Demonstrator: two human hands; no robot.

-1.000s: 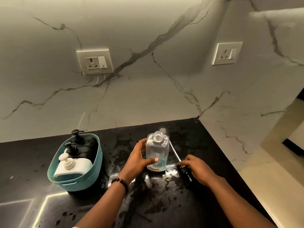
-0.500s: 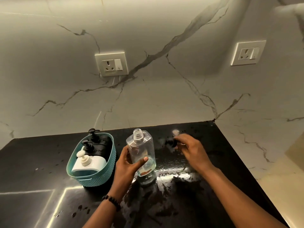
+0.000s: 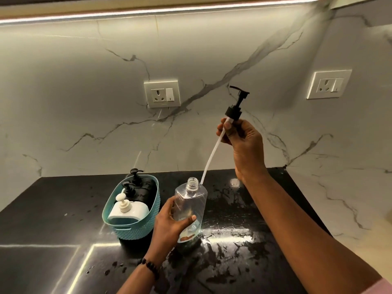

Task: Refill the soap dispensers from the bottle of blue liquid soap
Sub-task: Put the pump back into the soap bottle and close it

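Pump (image 3: pixel 234 109) now lifted high in R hand (image 3: pixel 244 143) grip, tube clear of bottle (image 3: pixel 189 206). L hand (image 3: pixel 169 223) grips bottle, tilted. Opening step done; next needs blue soap, none visible.

A clear plastic bottle (image 3: pixel 191 205) with flat sides and a bare threaded neck stands tilted a little on the wet black surface (image 3: pixel 244 240), its cap off and its mouth open; it looks nearly empty, with only a thin layer of liquid at the bottom; the left hand (image 3: pixel 169 224) grips its lower half, thumb across the front; the black pump (image 3: pixel 236 105) with its long white tube (image 3: pixel 212 154) is lifted clear, held high in the right hand (image 3: pixel 241 141), which pinches the tube just under the collar; the tube slants down and its tip hangs just beside the bottle's neck, outside the mouth.
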